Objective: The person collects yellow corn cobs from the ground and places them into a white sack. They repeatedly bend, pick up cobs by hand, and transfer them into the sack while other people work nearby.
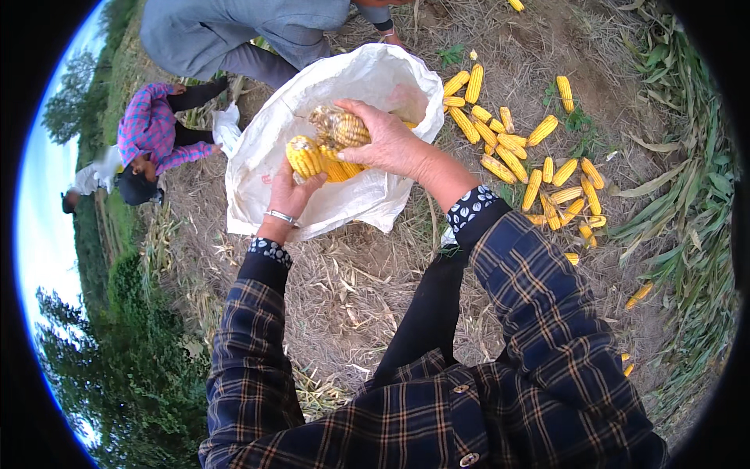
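Observation:
Over the mouth of a white woven sack [258, 193], both my hands hold corn cobs. My left hand [290, 196], with a silver bracelet at the wrist, grips a husked yellow corn cob [304, 157] with some dark kernels near its tip. In my right hand [387, 140] is a brownish, partly spoiled corn cob [345, 128], held between thumb and fingers. More yellow corn cobs [343, 172] show below my hands, inside the sack. How many lie in the sack is hidden by my hands and its folds.
Husked cobs [510, 146] lie scattered on the straw-covered soil right of the sack. Cut green corn stalks [691, 193] line the right side. A person in grey [246, 29] bends close behind the sack. Another in a plaid shirt [143, 126] stoops at left beside a white bag [227, 126].

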Demonstrator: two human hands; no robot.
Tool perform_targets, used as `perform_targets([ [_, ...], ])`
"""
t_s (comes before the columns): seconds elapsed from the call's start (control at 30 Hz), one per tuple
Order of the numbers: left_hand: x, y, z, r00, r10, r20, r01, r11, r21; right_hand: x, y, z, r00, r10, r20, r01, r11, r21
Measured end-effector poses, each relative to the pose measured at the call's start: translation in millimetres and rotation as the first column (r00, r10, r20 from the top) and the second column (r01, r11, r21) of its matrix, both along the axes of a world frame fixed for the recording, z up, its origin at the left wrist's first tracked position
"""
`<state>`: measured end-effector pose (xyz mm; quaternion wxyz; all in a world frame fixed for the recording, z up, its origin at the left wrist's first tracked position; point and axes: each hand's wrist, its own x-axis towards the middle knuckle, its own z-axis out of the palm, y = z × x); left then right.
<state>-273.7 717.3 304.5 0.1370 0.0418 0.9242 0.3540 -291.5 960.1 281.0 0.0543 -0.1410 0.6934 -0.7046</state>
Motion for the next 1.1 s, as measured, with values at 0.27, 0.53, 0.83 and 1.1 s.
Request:
perform_targets([
  [0.27,-41,-56,-49,0.995,-0.096,0.028,0.093,0.791,-0.604,67,21,-43,0.978,-0.121,0.167,0.108,0.990,0.087],
  [0.53,-155,-97,12,0.590,0.645,0.485,-0.644,0.739,-0.200,249,134,-122,0.690,-0.412,0.595,0.402,0.902,0.157],
  [0.83,-146,-52,-31,0.782,0.400,0.478,-0.432,0.901,-0.046,501,239,-271,0.070,-0.609,0.790,0.559,0.680,0.475],
  [1.1,-83,36,-10,0.754,0.587,0.296,-0.601,0.798,-0.052,552,289,-342,-0.279,-0.470,0.837,0.709,0.487,0.510],
])
